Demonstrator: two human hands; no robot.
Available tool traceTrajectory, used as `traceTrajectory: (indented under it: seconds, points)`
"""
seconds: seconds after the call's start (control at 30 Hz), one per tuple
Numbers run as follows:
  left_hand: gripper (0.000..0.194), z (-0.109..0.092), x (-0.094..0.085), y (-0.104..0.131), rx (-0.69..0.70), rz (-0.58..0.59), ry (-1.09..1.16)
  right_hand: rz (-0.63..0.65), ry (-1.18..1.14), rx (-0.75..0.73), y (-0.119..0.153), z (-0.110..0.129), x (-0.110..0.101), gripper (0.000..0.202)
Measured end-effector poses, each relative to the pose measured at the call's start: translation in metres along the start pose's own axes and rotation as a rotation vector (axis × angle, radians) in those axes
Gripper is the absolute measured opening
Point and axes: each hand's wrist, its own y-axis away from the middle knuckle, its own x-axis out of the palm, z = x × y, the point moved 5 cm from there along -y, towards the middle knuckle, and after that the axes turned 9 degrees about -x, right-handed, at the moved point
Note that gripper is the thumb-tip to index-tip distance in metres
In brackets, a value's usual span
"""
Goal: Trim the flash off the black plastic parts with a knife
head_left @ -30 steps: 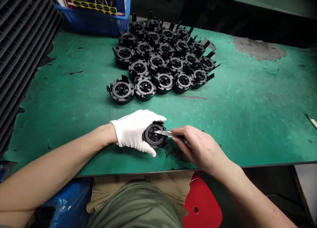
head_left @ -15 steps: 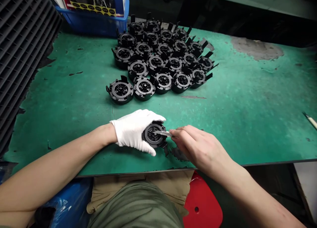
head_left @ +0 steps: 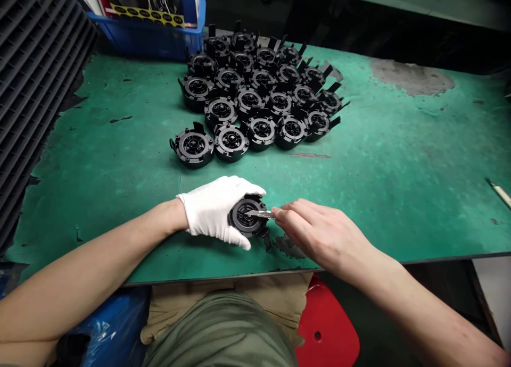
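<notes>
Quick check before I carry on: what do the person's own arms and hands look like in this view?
The left hand wears a plain white glove that ends at the wrist. The right hand is ungloved. Both the left forearm and right forearm are bare, with no sleeve, watch or bracelet visible.

The yellow strip [head_left: 145, 14] bears print too small to read.
</notes>
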Motion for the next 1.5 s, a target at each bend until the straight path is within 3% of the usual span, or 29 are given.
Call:
traceTrajectory:
  seconds: [0.3,0.57,1.03,1.5]
  points:
    - [0.107,-0.002,-0.001,-0.004,0.002,0.035,0.015,-0.001,-0.055,-0.089,-0.007,-0.012,0.0,0.015]
    - [0.11,-0.009,-0.003,-0.001,-0.052,0.098,-0.069,-0.12,-0.207,0.002,0.004,-0.042,0.005,0.014]
    - [0.105,-0.01,-0.003,0.0,-0.079,0.135,-0.063,-0.099,-0.227,0.004,0.003,-0.037,0.023,0.014]
    - [0.103,-0.009,-0.003,-0.001,-0.077,0.139,-0.025,-0.09,-0.226,-0.029,-0.001,-0.038,0.022,0.015]
